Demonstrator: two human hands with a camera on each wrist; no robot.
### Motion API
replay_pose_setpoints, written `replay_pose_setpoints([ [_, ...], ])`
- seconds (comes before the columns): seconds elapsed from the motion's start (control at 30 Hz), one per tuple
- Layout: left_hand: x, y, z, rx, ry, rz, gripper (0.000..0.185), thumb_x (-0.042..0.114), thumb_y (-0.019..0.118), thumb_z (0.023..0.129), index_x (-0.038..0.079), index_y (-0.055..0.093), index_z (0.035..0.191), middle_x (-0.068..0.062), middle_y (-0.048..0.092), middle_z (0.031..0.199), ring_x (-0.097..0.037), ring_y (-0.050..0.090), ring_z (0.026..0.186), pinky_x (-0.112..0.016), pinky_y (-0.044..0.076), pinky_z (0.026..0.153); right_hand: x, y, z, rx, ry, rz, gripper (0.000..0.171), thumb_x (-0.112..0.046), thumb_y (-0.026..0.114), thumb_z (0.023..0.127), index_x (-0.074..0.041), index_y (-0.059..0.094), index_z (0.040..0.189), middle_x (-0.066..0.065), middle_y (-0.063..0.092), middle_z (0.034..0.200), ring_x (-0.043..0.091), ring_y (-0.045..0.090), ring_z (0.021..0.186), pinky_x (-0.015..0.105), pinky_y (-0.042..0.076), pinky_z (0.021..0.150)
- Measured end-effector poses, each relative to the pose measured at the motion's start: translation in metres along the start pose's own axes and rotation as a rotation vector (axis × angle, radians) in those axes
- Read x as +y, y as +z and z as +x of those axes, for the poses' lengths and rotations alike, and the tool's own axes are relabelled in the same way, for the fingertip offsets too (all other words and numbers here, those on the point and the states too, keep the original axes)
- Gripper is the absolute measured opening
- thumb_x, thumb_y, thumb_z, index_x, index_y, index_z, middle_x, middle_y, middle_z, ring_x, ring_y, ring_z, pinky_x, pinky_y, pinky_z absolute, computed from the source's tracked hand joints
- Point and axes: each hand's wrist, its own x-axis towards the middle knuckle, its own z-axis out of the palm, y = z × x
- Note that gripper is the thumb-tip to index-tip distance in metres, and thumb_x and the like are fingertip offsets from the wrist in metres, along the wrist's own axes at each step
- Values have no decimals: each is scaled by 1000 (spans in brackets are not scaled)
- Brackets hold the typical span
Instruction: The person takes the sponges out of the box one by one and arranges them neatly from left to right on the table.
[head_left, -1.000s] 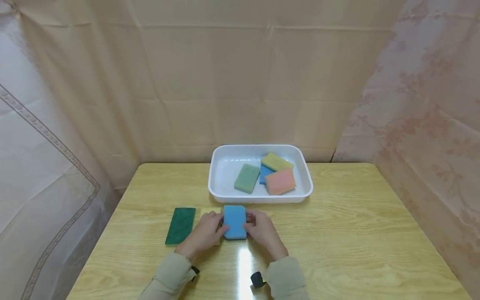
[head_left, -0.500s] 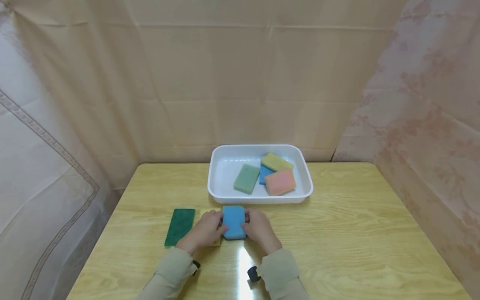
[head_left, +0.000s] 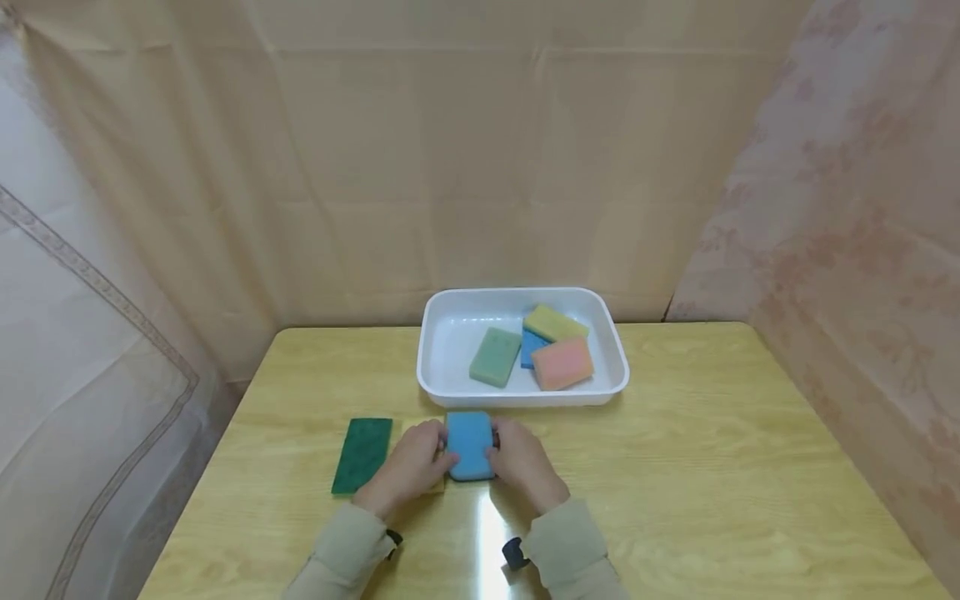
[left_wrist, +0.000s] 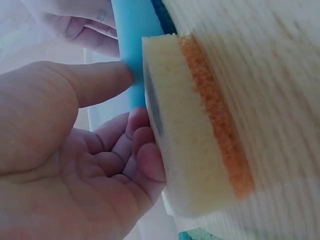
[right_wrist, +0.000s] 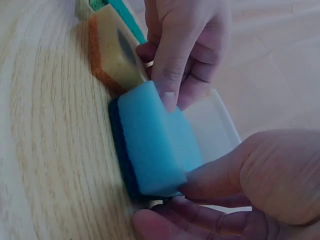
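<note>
A blue sponge (head_left: 470, 444) lies on the wooden table (head_left: 675, 467) in front of the white tray (head_left: 450, 390). My right hand (head_left: 498, 446) pinches its right side between thumb and fingers (right_wrist: 165, 217). My left hand (head_left: 431, 446) presses its thumb (left_wrist: 100, 82) against the blue sponge's (left_wrist: 127, 50) left edge. The left hand's curled fingers rest on a yellow sponge (left_wrist: 190, 120) with an orange scrub layer, which lies directly left of the blue one. In the right wrist view the blue sponge (right_wrist: 155, 145) shows a dark scrub layer underneath.
A flat dark green scouring pad (head_left: 362, 454) lies left of the yellow sponge. The tray holds several sponges: green (head_left: 495, 357), blue (head_left: 531, 343), yellow (head_left: 555, 322) and pink (head_left: 562, 363). Cloth curtains close in the table on three sides.
Both hands have drawn in a little tighter on the blue sponge's sides. The sponge and everything else stay where they were.
</note>
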Motion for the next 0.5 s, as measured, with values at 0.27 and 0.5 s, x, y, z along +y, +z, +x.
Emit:
replay_pose_setpoints([
  [0.27, 9, -12, -5, 43, 43, 77, 31, 18, 70, 97, -5, 66, 118, -8, 62, 98, -21, 56, 90, -42, 53, 81, 1, -18, -7, -58, -48, -38, 32, -14, 67, 98, 0, 64, 127, 5, 64, 92, 21, 59, 81, 40, 53, 72],
  [0.5, 21, -25, -1, 100, 139, 99, 27, 17, 70, 97, 0, 69, 118, -14, 68, 112, -26, 63, 100, -42, 56, 80, -5, -46, -10, -6, -155, -40, 35, -17, 66, 100, -4, 61, 133, 9, 68, 107, 23, 62, 90, 41, 56, 76],
])
